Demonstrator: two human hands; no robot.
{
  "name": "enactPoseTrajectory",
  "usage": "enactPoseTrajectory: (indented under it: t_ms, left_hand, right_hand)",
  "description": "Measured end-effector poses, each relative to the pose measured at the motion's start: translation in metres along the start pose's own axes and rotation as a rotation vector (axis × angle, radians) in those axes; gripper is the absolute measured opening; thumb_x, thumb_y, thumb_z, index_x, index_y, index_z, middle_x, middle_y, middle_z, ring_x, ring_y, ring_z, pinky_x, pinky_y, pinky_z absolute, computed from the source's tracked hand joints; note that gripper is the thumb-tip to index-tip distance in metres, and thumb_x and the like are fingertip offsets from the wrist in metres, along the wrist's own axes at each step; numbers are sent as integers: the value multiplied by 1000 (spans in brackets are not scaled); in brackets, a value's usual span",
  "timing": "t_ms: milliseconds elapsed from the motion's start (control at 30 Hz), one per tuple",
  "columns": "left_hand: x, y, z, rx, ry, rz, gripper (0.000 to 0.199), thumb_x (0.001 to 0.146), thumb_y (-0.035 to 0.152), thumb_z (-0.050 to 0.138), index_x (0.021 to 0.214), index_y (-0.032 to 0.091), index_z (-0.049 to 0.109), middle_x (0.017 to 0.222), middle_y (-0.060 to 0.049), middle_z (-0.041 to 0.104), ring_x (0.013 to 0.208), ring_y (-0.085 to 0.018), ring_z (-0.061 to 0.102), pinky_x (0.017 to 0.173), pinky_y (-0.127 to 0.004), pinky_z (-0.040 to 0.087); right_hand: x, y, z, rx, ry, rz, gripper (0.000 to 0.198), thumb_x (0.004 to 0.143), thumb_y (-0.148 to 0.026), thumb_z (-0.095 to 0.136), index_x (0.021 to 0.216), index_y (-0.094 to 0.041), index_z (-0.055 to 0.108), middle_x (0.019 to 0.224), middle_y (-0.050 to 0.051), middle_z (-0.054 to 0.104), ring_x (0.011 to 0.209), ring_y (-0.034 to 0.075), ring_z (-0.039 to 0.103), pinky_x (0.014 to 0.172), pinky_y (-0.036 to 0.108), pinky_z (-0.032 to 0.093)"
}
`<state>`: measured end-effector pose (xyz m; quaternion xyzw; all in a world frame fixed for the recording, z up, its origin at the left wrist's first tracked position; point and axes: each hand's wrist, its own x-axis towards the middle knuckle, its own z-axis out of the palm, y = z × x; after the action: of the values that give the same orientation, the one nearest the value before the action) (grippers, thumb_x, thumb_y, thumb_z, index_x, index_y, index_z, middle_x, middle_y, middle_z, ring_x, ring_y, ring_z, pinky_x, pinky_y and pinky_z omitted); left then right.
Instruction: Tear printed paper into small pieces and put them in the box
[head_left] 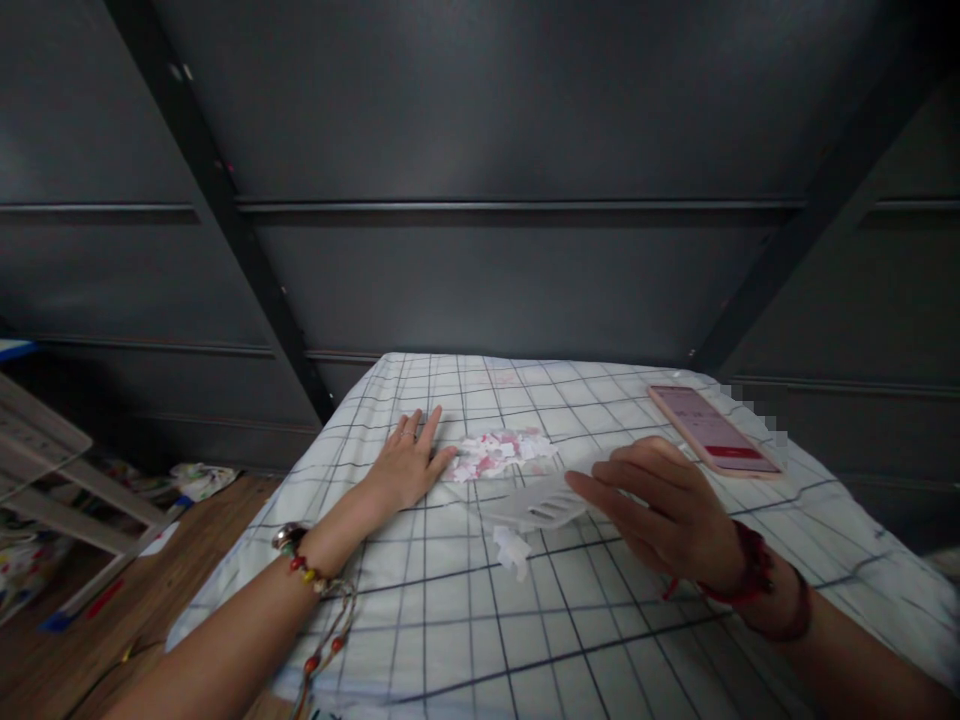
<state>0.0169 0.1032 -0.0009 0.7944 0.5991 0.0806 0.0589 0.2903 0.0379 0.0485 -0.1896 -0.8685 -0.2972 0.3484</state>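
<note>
My left hand lies on the checked cloth with its fingers spread, beside a heap of torn white and pink paper scraps. Its thumb points toward the left edge of the heap. In my closed right hand is a white slotted spatula, tilted above the cloth on the near side of the heap. The spatula's handle is hidden by the fingers. Just below its blade a few white scraps show; whether they hang from it or lie on the cloth I cannot tell.
A pink-cased phone with its screen lit lies right of the scraps. Dark panels rise behind the cloth's far edge. On the left, a pale frame stands on the wooden floor, with a crumpled bag nearby.
</note>
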Motion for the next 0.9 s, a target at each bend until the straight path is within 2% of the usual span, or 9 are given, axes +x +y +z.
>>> enactPoseTrajectory:
  t_ms: [167, 400, 667, 900]
  left_hand:
    - [1, -2, 2, 13, 9, 0, 68, 90, 52, 28, 141, 10, 15, 144, -17, 21, 130, -36, 15, 103, -47, 19]
    - [1, -2, 3, 38, 14, 14, 66, 91, 50, 28, 141, 10, 17, 143, -18, 22, 130, -36, 16, 103, -46, 19]
    - [0, -2, 2, 35, 12, 6, 65, 90, 50, 29, 141, 12, 17, 144, -17, 22, 131, -36, 14, 102, -47, 20]
    - [0, -1, 1, 34, -9, -4, 66, 90, 52, 29, 141, 13, 16, 144, -17, 20, 131, -36, 13, 102, -48, 19]
  right_hand:
    - [0, 0, 2, 37, -5, -29, 21, 80, -3, 44, 96, -12, 54, 70, 3, 59, 67, 14, 47, 57, 30, 38]
    - [2, -3, 1, -32, -3, 18, 23, 82, -4, 43, 102, -11, 53, 73, 3, 60, 70, 14, 49, 60, 29, 40]
    - [11, -14, 13, -135, -82, -67, 26, 83, -4, 40, 100, -15, 57, 75, 2, 62, 73, 15, 51, 68, 30, 40]
    - [10, -14, 10, -90, -83, -94, 24, 85, -7, 39, 98, -15, 58, 72, 1, 61, 68, 13, 51, 63, 29, 38]
